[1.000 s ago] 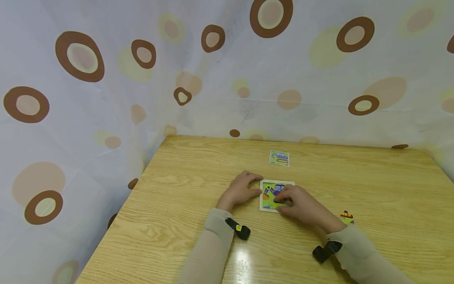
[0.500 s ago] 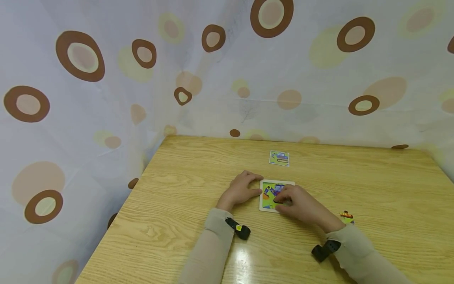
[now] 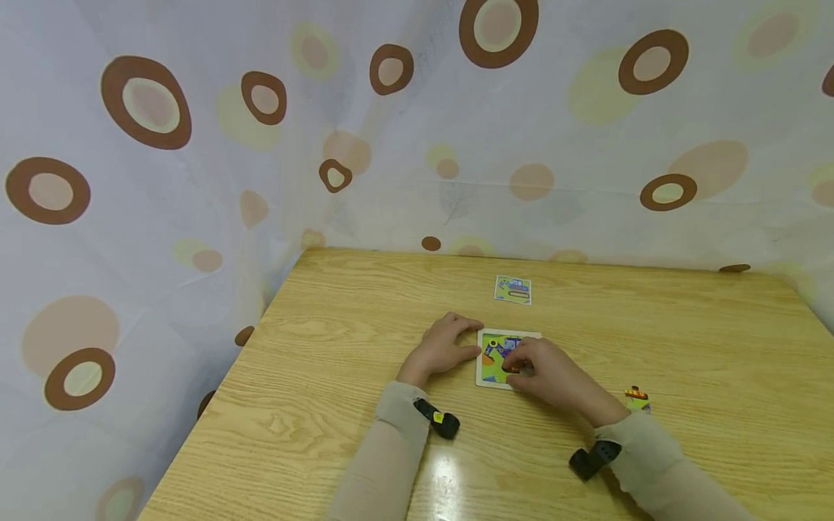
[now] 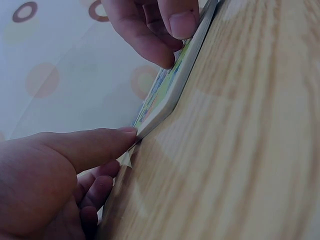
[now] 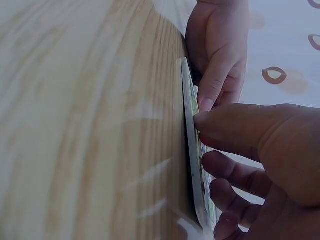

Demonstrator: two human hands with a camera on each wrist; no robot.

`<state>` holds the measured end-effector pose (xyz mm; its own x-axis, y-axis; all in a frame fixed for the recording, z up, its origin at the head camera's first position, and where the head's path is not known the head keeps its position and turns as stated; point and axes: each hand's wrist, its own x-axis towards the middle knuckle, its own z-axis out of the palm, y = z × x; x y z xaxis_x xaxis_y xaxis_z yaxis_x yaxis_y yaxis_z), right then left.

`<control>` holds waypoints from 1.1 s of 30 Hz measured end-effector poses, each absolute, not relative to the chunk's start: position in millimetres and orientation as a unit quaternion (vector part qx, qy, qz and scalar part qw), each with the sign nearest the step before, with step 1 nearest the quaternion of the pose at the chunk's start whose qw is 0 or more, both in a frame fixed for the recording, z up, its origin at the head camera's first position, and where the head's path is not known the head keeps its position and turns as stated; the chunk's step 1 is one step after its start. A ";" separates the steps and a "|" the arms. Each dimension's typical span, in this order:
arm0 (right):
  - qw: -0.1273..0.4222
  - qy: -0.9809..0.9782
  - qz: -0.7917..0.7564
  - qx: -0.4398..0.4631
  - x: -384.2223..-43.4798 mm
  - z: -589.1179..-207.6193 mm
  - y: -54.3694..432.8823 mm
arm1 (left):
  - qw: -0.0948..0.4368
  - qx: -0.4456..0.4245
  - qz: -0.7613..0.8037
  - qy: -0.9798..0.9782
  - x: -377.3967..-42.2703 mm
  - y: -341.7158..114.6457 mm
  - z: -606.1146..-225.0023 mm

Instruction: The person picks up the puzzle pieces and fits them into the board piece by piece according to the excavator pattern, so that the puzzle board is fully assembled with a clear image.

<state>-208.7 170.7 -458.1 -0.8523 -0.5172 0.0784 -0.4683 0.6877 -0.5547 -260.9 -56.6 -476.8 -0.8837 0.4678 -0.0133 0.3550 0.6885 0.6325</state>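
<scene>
A small square picture puzzle with a pale frame [image 3: 479,370] lies flat on the table, showing a blue and yellow digger on green. My left hand [image 3: 439,349] touches its left side, thumb and index finger stretched out and spread; in the left wrist view the thumb [image 4: 107,142] meets the frame's edge. Over the right half of the picture, my right hand [image 3: 552,373] has bent fingers and thumb at a dark-tracked puzzle piece [image 3: 510,367], mostly covered by them. The right wrist view shows that thumb [image 5: 225,125] on the puzzle's face.
Behind the puzzle lies a small picture card [image 3: 513,291] with a similar digger. A loose puzzle piece [image 3: 638,399], red, yellow and green, lies near my right forearm. The wooden table [image 3: 313,347] meets a patterned curtain [image 3: 417,145] at its back and left.
My right wrist has shifted slightly to the left, and the fingers have moved a little over the piece. The left hand, puzzle and card have stayed put.
</scene>
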 end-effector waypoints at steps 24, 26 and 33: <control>-0.002 0.924 -0.305 -0.231 -182.3 -453.8 219.9 | 0.092 0.218 0.333 0.913 -261.8 -55.7 -479.2; -0.008 0.924 -0.303 -0.233 -179.8 -453.2 224.8 | 0.093 0.218 0.335 0.912 -261.4 -55.5 -479.2; -0.001 0.923 -0.295 -0.247 -173.4 -448.6 246.2 | 0.089 0.219 0.335 0.912 -262.3 -55.7 -481.4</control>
<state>-173.4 246.2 -448.6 -0.8781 -0.4553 0.1472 -0.4564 0.7044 -0.5436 -262.3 -55.7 -481.4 -0.8880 0.4595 -0.0163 0.3397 0.6794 0.6504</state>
